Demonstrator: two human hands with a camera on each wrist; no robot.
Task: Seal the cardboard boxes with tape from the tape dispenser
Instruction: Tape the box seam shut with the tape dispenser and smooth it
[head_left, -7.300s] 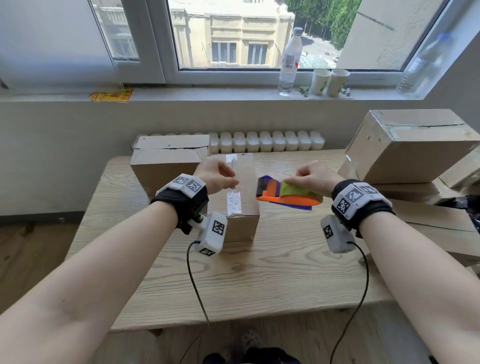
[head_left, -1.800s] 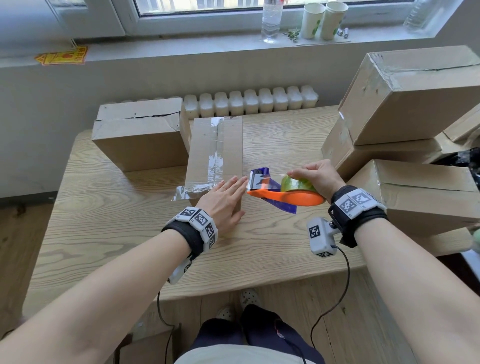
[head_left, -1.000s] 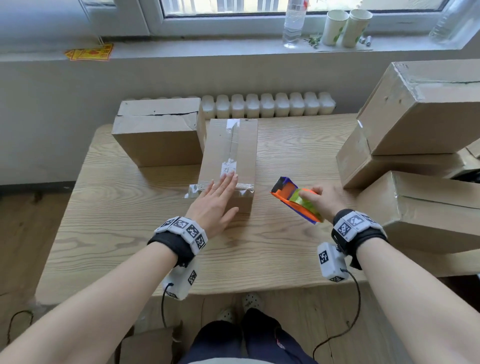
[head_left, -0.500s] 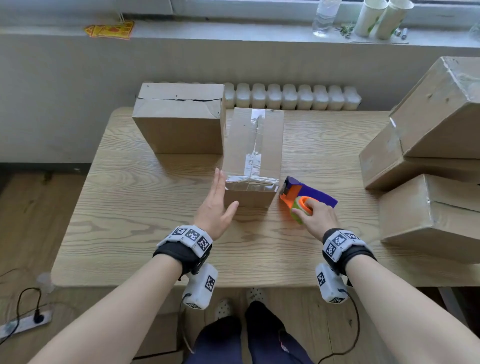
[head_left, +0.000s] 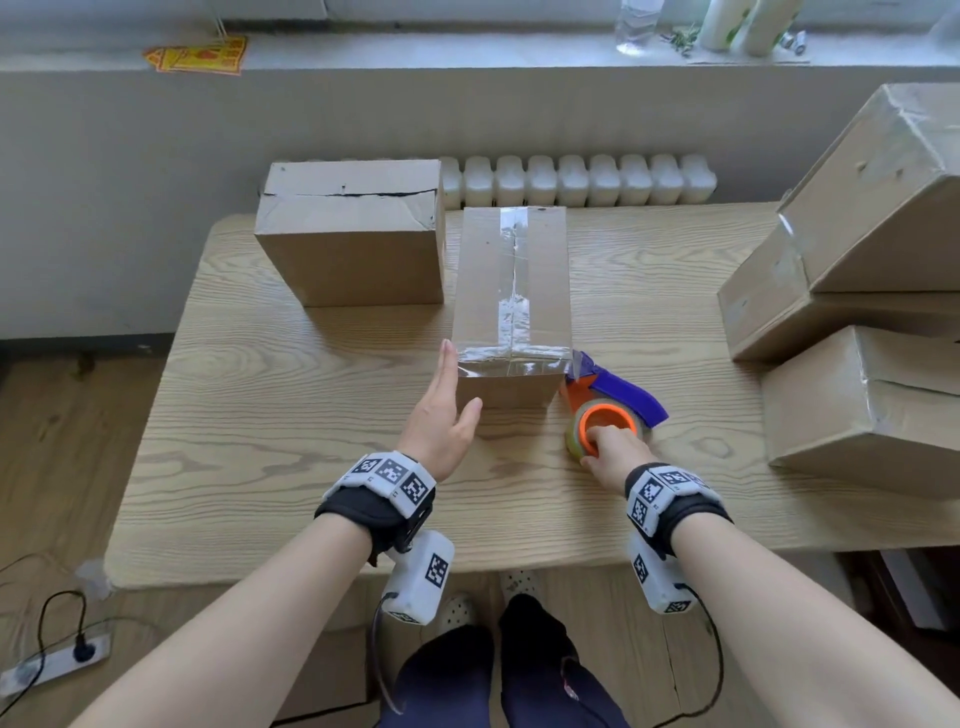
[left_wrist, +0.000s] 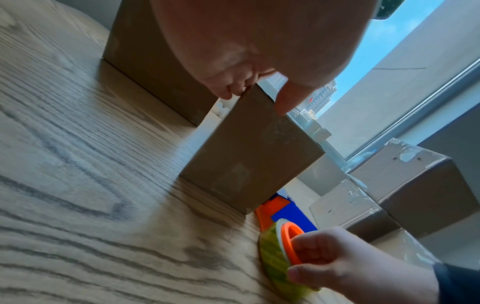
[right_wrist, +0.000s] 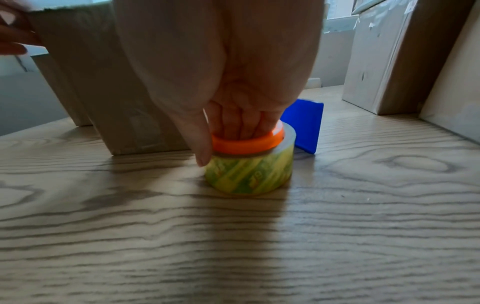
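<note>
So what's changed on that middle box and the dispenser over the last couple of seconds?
The right hand carried the tape dispenser from beside the middle box's top down to the table at the box's near right corner, gripping it throughout. The left hand slid off the top to the box's left side, fingers straight. All boxes stayed put.

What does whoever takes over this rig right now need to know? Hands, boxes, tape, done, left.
Left hand: open, flat against the near-left corner of the taped box.
Right hand: fingers in the orange core of the tape dispenser, which rests on the table at the box's near-right corner.
Done: tape runs along that box's top seam and across its near edge.
Left: the tape looks not yet cut from the dispenser. The box at back left shows an open, untaped seam. The stacked boxes at right already carry tape.
</note>
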